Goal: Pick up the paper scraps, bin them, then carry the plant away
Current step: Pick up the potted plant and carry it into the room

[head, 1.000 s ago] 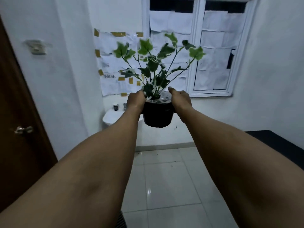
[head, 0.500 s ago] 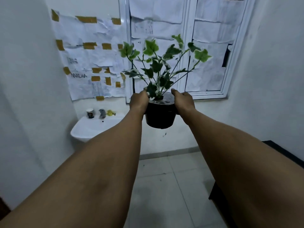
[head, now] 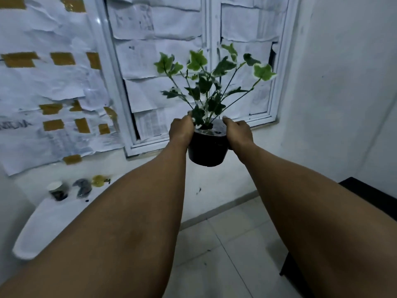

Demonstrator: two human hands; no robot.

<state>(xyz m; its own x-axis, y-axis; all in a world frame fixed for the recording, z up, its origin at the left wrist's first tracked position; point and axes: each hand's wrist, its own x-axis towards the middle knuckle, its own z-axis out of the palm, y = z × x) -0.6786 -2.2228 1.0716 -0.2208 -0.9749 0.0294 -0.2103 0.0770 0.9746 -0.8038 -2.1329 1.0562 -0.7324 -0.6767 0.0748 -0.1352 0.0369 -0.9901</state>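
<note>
step: you are on the carrying leg, judged from the plant being off any surface; no paper scraps show here.
plant: it sits in a black pot, held out at arm's length in front of the papered window, above the tiled floor.
left hand: your fingers wrap the pot's left side at the rim.
right hand: your fingers wrap the pot's right side at the rim, thumb on top.
grip state: both hands closed on the pot, which lies directly between them.
key relation: the stems rise straight up from the grip, so the long axis is vertical and neither hand is nearer.
nearby: a white sink lies low on your left, a dark table on your right.
caution: keep the pot level.
</note>
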